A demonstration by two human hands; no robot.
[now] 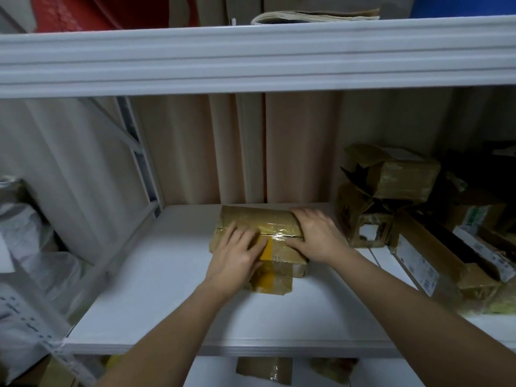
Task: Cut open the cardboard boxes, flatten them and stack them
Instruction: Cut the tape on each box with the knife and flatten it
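Both hands press down on a taped cardboard box (258,236) lying mid-shelf on the white shelf (156,303). The left hand (237,258) lies flat with fingers spread over the yellow tape; the right hand (315,236) has its palm down over the box's right end, fingers curled at the edge. Neither pinches anything, and no cutter is visible. The box looks partly squashed, with a seam along the top that may be slit; hard to tell. A pile of unopened boxes (418,219) sits just right, so most of the work seems left. No flat stack is clearly seen. Cardboard scraps (265,370) below the shelf are cut off, and the right side is dark and blurry.
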